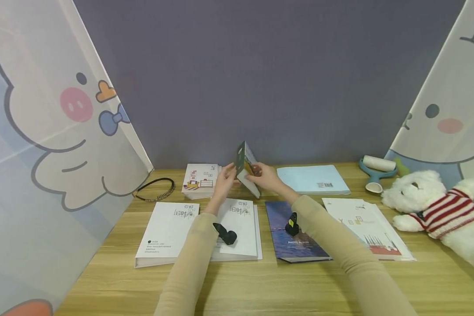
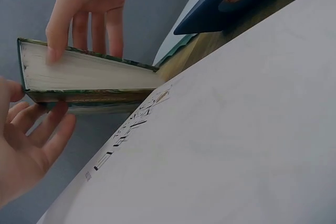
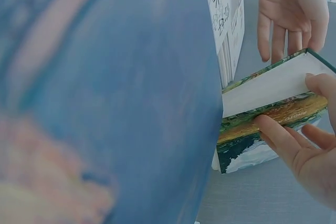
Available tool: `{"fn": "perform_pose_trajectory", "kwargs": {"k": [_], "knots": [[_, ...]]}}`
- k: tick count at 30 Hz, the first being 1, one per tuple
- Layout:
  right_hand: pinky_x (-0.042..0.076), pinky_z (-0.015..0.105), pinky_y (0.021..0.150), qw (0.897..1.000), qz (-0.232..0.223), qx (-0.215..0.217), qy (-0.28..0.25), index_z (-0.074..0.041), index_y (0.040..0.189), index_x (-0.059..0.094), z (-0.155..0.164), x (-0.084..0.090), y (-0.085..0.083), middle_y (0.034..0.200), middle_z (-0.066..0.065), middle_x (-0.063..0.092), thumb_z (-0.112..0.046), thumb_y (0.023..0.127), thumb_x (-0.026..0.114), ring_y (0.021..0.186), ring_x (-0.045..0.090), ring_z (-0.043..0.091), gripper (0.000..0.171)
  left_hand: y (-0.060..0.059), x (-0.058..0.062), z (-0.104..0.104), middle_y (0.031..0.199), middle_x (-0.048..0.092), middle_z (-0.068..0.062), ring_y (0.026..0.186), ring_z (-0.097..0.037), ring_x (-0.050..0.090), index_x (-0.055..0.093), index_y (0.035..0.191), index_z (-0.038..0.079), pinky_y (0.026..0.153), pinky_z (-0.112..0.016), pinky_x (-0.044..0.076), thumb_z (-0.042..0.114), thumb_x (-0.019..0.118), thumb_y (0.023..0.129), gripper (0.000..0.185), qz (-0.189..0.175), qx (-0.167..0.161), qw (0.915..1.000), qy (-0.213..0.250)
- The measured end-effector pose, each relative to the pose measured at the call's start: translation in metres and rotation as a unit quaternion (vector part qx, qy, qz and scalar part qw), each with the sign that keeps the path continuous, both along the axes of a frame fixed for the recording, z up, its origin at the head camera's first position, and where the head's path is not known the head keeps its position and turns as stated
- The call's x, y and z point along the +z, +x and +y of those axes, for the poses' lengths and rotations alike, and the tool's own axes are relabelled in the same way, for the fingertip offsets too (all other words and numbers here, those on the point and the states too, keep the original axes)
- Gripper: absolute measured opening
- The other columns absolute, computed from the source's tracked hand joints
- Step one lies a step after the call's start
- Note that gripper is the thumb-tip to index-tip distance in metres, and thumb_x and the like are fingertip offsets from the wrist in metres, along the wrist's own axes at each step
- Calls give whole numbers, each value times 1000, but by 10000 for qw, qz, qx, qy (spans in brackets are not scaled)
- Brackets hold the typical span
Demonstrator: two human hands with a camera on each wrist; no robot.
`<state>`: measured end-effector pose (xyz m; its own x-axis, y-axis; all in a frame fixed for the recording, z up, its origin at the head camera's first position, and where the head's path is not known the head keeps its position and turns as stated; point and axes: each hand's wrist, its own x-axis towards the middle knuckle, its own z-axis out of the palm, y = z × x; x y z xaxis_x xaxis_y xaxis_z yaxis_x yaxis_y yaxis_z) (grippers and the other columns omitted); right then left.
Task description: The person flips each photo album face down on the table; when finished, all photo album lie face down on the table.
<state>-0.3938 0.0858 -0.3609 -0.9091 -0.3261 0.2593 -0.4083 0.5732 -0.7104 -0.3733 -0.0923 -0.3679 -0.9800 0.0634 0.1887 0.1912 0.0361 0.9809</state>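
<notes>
A thick hardcover book (image 1: 241,163) with a green and ochre painted cover is held tilted up near the back of the table. My left hand (image 1: 224,181) holds it from the left side, fingers against the cover and thumb by the corner. From the right, my right hand (image 1: 269,176) grips the book, its thumb on the pale page edges and its fingertips (image 3: 265,124) on the painted cover. The left wrist view shows the page block (image 2: 79,69) between the covers. Beside the left hand lies a white-covered stack (image 1: 203,179) with a red and yellow drawing.
White albums (image 1: 238,228) and another white album (image 1: 167,230) lie in front, beside a blue photo album (image 1: 278,228) and white illustrated booklets (image 1: 363,224). A pale blue book (image 1: 312,177), lint roller (image 1: 379,163), white teddy bear (image 1: 454,210) and black headband (image 1: 156,188) surround them.
</notes>
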Motion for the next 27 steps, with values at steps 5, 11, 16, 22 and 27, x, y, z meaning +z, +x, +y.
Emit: {"fn": "perform_pose_trajectory", "kwargs": {"k": [5, 11, 16, 22, 27], "knots": [[54, 43, 86, 9996, -155, -7, -226, -4, 146, 29, 1, 1, 1, 125, 21, 57, -31, 89, 65, 109, 60, 35, 73, 8, 11, 1, 143, 36, -29, 128, -42, 41, 27, 145, -4, 104, -54, 38, 17, 37, 102, 48, -287, -424, 9986, -159], [56, 40, 80, 9995, 90, 118, -265, -5, 150, 18, 1, 2, 4, 135, 25, 48, -26, 91, 62, 108, 61, 37, 76, -5, -4, 1, 145, 37, -21, 130, -37, 41, 30, 146, 2, 103, -50, 41, 29, 35, 103, 51, -357, -412, 9978, -377], [55, 41, 84, 9975, 513, 231, -422, -15, 151, 20, -1, 5, 6, 143, 24, 37, -18, 90, 63, 111, 57, 39, 75, -9, -11, 2, 150, 33, -11, 133, -31, 38, 33, 147, 16, 103, -47, 42, 37, 33, 102, 49, -257, -354, 9974, -582], [52, 42, 91, 9978, 307, 255, -525, -15, 140, 43, -1, 7, 6, 142, 20, 36, -17, 89, 64, 116, 53, 40, 55, -9, -9, 1, 153, 25, -15, 133, -36, 37, 26, 149, 16, 106, -51, 37, 34, 30, 104, 49, -385, -630, 9960, -496], [51, 43, 93, 9979, 45, 308, -570, -11, 138, 42, 2, 7, 8, 140, 21, 37, -25, 89, 66, 117, 52, 40, 57, -10, -11, 2, 149, 33, -18, 128, -36, 45, 29, 147, 7, 101, -46, 44, 22, 32, 103, 46, -421, -724, 9947, -601]]}}
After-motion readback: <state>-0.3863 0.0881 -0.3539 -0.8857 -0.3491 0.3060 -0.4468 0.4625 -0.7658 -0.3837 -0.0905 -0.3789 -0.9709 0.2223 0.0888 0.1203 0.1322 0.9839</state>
